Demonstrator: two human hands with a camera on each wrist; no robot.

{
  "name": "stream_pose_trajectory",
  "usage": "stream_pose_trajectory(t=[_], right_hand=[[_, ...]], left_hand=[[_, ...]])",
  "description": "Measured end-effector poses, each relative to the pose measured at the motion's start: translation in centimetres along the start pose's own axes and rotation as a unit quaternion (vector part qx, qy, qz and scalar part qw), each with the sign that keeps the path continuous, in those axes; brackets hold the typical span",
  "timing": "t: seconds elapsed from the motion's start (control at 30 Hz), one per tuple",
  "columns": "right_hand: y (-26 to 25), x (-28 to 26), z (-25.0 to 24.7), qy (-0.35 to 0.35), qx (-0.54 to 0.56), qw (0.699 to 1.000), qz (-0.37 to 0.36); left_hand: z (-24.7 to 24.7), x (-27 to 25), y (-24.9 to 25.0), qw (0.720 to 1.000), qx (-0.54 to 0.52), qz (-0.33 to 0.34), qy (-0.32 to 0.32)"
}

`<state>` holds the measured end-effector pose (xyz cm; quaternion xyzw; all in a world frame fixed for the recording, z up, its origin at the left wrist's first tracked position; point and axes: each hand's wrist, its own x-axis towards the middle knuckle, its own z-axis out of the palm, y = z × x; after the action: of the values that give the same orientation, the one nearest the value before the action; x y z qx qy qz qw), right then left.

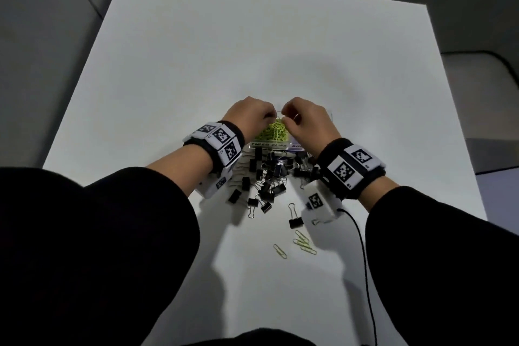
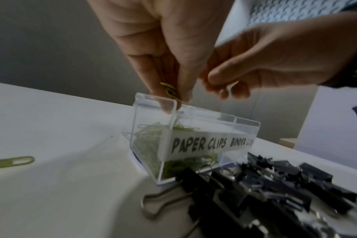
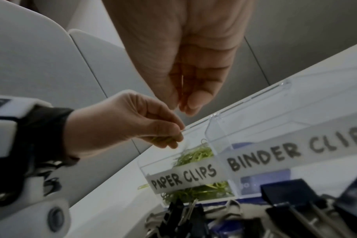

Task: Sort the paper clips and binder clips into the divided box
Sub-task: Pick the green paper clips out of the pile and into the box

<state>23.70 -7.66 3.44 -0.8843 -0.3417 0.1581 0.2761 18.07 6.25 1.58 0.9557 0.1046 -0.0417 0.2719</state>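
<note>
Loose green paper clips (image 1: pixel 302 244): about five, on the white surface (image 1: pixel 174 70), nearest the person, well short of the divided box (image 2: pixel 194 128). Black binder clips (image 1: pixel 266 177): heap of some twenty or more, just before the box; exact count unclear. Box: one, clear, two compartments labelled PAPER CLIPS and BINDER CLIPS; the first holds many green clips. Left hand (image 1: pixel 250 115): fingers pinching green paper clips above that compartment. Right hand (image 1: pixel 304 118): fingers curled together beside it; contents indistinct.
</note>
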Motion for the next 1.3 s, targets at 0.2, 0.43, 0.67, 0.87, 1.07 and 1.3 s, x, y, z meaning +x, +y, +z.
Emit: stream_pose_trajectory(t=[0.2,0.43,0.67,0.87,1.07,1.3], right_hand=[[0.6,-3.9,-0.4,-0.055,-0.083,0.995,-0.030],[1.8,-9.5,1.3,-0.198,-0.164,0.966,-0.025],[3.3,-14.1,2.8,-0.266,-0.201,0.941,0.052],[3.2,-16.5,5.3,-0.225,-0.191,0.952,0.084],[2.9,-17.0,5.9,-0.220,-0.202,0.952,0.071],[2.8,-16.5,5.6,-0.244,-0.218,0.942,0.070]], left_hand=[[-0.5,-0.7,-0.8,0.995,0.063,0.055,0.051],[-0.2,-1.9,-8.1,0.987,0.052,-0.149,0.019],[0.8,-3.5,-8.3,0.983,0.043,-0.176,0.012],[1.4,-5.9,-7.3,0.976,0.054,-0.209,-0.023],[1.7,-10.0,-5.3,0.978,0.004,-0.209,0.022],[6.1,-15.5,1.9,0.997,-0.007,-0.033,-0.076]])
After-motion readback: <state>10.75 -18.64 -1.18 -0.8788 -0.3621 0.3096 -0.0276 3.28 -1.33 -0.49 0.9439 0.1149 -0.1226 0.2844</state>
